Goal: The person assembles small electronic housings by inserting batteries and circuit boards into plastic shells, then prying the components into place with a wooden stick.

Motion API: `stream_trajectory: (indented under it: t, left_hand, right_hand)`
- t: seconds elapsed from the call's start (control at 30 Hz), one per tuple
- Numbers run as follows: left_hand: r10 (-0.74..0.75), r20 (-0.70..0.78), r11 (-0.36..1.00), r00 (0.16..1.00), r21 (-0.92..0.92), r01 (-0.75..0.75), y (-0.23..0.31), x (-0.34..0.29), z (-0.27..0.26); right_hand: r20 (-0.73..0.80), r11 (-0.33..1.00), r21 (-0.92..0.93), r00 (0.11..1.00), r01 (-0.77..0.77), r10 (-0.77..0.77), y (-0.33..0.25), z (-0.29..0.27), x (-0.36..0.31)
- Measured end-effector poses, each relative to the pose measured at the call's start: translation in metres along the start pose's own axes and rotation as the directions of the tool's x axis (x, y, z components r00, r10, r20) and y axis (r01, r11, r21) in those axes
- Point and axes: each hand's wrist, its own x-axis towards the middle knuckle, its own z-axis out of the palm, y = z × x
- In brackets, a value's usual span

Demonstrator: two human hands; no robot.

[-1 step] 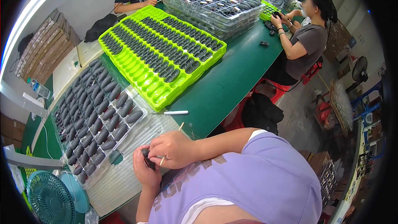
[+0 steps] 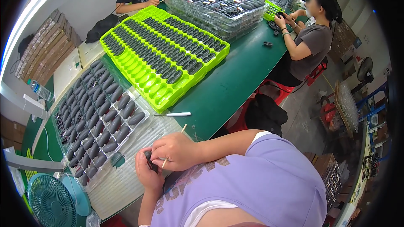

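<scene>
Close to my body, my left hand (image 2: 147, 175) is closed around a small dark oval casing (image 2: 148, 156), mostly covered by fingers. My right hand (image 2: 174, 150) grips a thin wooden stick (image 2: 184, 128); its other end pokes out below the fingers. Those right fingertips also press against the casing. Left of my hands lies a clear plastic tray (image 2: 141, 120) filled with rounded dark grey pieces. Beyond it a bright green tray (image 2: 158, 101) carries rows of small black oval parts, with several bare slots along its near left side.
A white pen-like tool (image 2: 179, 114) lies on the green table (image 2: 227, 96) ahead. Stacked clear trays (image 2: 235, 27) stand behind the green tray. A teal fan (image 2: 50, 199) is at lower left. Co-workers sit at the far side and at the right (image 2: 309, 46).
</scene>
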Motion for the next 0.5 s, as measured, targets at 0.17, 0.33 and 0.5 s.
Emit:
stream_trajectory:
  t: [0.17, 0.33, 0.5]
  left_hand:
    - [-0.008, 0.000, 1.000, 1.000, 0.015, 0.008, 0.0016, 0.0010, 0.0003]
    - [0.004, -0.016, 1.000, 1.000, -0.004, -0.004, 0.0039, 0.0011, 0.0014]
    - [0.014, -0.004, 1.000, 1.000, -0.004, -0.014, 0.0026, 0.0013, -0.0005]
  right_hand:
    - [0.007, 1.000, -0.013, 1.000, 0.005, -0.005, -0.0005, -0.0015, 0.0005]
    - [-0.019, 1.000, -0.001, 1.000, 0.013, -0.013, -0.0009, -0.0018, -0.0006]
    - [-0.012, 0.999, -0.005, 0.999, 0.045, -0.045, 0.0008, 0.0000, -0.0016]
